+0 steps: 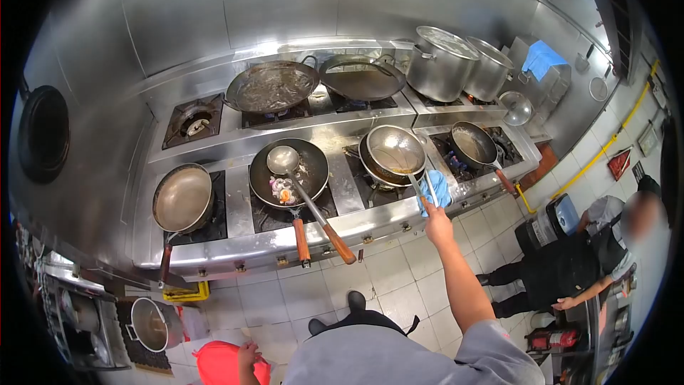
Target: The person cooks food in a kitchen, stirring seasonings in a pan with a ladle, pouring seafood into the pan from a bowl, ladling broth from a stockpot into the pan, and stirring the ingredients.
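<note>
My right hand (437, 219) is closed at the handle end of a metal strainer (395, 148). The strainer rests over a pan on a front burner, and a second pale metal handle runs close beside its own. A blue cloth (439, 190) lies by these handles at the stove edge. At the bottom, my left hand (249, 353) hangs low in front of a red object (217, 363); its fingers are too unclear to read. A wok (313, 160) to the left holds chopped onion-like pieces (283, 190) and a ladle (283, 161), its wooden handle jutting out over the front edge.
Another pan (183, 198) sits front left, a small pan (473, 144) front right. Two large woks (272, 87) (362, 78) and tall pots (440, 64) (489, 71) occupy the back. A person in a dark apron (563, 271) stands right. A pot (151, 324) stands lower left.
</note>
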A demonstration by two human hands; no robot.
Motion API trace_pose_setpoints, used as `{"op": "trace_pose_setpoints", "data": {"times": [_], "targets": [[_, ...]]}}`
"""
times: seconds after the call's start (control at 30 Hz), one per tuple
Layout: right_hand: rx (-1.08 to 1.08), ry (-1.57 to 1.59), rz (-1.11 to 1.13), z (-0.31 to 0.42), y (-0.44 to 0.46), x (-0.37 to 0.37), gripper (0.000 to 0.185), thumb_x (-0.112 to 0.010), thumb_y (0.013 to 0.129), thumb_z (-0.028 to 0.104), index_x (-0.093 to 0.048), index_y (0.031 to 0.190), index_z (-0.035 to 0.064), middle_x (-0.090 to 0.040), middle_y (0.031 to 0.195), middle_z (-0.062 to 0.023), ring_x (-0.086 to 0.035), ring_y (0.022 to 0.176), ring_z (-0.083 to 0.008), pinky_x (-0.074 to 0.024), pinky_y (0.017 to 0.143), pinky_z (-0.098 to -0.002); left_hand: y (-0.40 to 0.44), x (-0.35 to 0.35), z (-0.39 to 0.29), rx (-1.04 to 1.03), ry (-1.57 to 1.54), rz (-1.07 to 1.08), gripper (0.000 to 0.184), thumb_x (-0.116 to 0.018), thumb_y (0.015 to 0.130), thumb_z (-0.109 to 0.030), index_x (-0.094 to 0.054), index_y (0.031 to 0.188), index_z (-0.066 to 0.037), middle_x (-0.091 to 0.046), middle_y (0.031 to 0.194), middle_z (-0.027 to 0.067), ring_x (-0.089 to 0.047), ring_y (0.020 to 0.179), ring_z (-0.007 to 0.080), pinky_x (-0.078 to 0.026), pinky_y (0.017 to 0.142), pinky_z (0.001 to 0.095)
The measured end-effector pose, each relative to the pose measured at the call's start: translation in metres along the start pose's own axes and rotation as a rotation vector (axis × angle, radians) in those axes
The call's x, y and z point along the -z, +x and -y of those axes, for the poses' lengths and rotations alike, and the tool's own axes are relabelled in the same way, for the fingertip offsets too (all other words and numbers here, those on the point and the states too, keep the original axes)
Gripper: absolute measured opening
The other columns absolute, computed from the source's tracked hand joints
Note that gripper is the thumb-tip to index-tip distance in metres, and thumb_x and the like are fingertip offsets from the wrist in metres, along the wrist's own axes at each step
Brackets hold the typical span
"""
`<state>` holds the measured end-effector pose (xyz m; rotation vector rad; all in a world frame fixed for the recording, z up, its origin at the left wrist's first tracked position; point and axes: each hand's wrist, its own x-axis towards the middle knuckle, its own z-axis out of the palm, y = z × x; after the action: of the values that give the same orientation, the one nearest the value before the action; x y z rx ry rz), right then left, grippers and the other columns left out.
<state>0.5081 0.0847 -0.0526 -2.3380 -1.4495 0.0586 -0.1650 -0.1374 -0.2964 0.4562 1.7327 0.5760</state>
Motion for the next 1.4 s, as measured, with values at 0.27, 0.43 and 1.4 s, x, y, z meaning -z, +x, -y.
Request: {"op": "trace_pose_setpoints", "data": {"times": [0.27,0.43,1.4], "targets": [[0.004,-0.01,-0.053,-0.003,0.002,-0.008,0.047,-0.055,0.083,0.004,-0.054,0.128,0.0169,-0.059,0.105,-0.021,-0.061,0.092,-0.0422,-0.049,0.081,-0.0506,-0.003,-0.017,0.003,0.027,0.024,0.04,0.026,-0.058,0.087,-0.023,-0.055,0.11,-0.011,-0.06,0.091,0.0059,-0.061,0.071,0.0234,-0.052,0.06,0.0394],[0.087,0.249,-0.119,-0.009,0.01,-0.001,0.043,-0.051,0.089,0.009,-0.049,0.132,0.0062,-0.061,0.103,-0.0202,-0.062,0.095,-0.039,-0.0492,0.084,-0.0471,-0.019,-0.015,0.035,0.089,-0.034,0.088,0.021,-0.059,0.088,-0.023,-0.057,0.103,-0.009,-0.059,0.085,0.0062,-0.061,0.07,0.0228,-0.052,0.058,0.0389],[-0.346,1.61,1.499,0.179,-0.044,-0.091,0.057,-0.052,0.096,0.043,-0.041,0.138,0.0056,-0.064,0.113,-0.0151,-0.065,0.081,-0.0203,-0.0544,0.056,-0.03,-0.053,-0.04,0.038,0.168,-0.092,-0.06,0.038,-0.061,0.09,-0.024,-0.054,0.123,-0.007,-0.062,0.1,0.0064,-0.062,0.078,0.0211,-0.053,0.062,0.036]]}}
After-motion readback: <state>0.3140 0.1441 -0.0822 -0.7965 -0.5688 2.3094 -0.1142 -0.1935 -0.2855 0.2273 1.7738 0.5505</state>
